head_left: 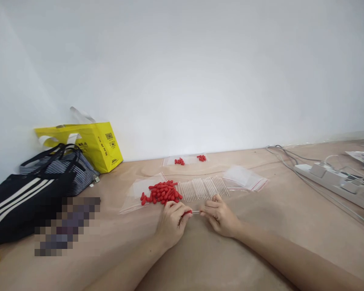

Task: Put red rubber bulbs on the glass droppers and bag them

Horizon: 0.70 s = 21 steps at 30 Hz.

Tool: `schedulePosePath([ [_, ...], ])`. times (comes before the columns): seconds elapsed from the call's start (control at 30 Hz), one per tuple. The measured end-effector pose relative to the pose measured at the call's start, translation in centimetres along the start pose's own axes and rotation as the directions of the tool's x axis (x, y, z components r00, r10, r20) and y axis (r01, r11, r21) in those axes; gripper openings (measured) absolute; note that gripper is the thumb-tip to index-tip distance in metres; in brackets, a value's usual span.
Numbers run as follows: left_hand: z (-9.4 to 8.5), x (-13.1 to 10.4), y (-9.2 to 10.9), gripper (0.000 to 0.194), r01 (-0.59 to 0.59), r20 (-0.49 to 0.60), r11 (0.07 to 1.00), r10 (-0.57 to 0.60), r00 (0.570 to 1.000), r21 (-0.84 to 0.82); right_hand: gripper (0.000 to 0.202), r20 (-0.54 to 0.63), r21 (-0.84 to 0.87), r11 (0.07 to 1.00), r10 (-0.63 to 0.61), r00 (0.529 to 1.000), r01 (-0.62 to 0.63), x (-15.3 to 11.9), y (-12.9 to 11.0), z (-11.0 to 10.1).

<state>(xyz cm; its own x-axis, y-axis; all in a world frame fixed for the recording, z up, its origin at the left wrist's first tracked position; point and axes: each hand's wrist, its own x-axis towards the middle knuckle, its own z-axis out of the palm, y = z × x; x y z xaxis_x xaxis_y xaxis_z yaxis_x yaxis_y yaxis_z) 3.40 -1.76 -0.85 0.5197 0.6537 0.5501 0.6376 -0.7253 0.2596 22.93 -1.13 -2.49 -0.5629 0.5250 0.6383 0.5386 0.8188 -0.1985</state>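
Note:
My left hand (173, 222) pinches a small red piece (188, 212) at the left end of a thin clear stick (195, 212). The stick's right end is between the closed fingers of my right hand (220, 216). Just beyond my left hand lies a pile of red drop-shaped pieces (164, 191) on a clear plastic bag (137, 189). A row of thin pale sticks (202, 188) lies side by side to the right of the pile, beyond my hands. Whether the stick enters the red piece is hidden by my fingers.
Flat plastic bags (245, 178) lie right of the sticks; another bag with red pieces (179, 161) is near the wall. Bags, one yellow (101, 147) and one black (48, 198), stand left. A power strip (336, 178) with cables is at right.

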Motion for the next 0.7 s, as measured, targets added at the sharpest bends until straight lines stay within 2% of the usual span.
schedulePosePath([
  [0.23,-0.11,0.15,0.25,0.017,-0.049,-0.027,0.999,0.049,0.998,0.007,0.021,0.008,0.021,1.000,-0.008,1.000,0.007,0.22,-0.01,0.27],
  [0.7,0.04,0.15,0.12,0.017,0.035,0.033,0.999,-0.034,0.999,-0.015,0.020,0.036,0.060,0.998,-0.003,0.999,0.001,0.35,0.42,0.93],
])
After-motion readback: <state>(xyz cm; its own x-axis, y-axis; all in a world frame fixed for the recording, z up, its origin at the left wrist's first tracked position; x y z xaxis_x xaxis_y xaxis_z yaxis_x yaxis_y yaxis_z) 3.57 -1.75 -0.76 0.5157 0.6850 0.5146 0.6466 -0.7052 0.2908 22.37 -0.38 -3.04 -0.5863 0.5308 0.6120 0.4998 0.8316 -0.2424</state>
